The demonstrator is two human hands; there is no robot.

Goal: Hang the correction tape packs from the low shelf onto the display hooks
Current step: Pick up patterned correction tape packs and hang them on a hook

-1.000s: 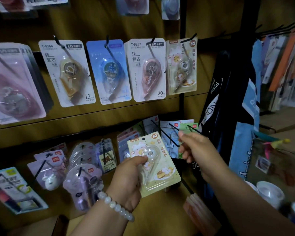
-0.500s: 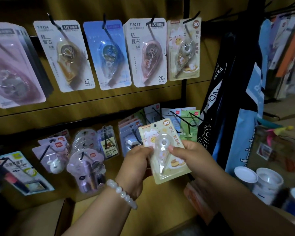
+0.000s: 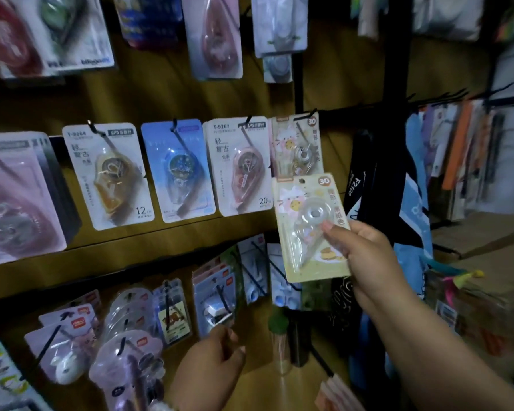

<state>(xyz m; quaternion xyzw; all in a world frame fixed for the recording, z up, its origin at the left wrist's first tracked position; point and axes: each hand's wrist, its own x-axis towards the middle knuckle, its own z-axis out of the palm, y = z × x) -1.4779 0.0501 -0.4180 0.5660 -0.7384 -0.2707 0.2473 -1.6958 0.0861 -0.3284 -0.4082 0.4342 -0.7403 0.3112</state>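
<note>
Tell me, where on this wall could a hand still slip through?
Bare wooden board runs between the top row and the middle hooks, and a wooden strip below the beige 12 m pack. The bottom row around the purple blister pack is crowded.

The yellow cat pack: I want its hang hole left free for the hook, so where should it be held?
Pinch the yellow cat pack low on its right edge, as the right hand does, coming from the right; the hole is at the top.

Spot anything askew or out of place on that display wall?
Nothing damaged or spilled. Only the yellow pack is off a hook, tilted in the right hand just below the matching hung pack. Upper rows are blurred.
</note>
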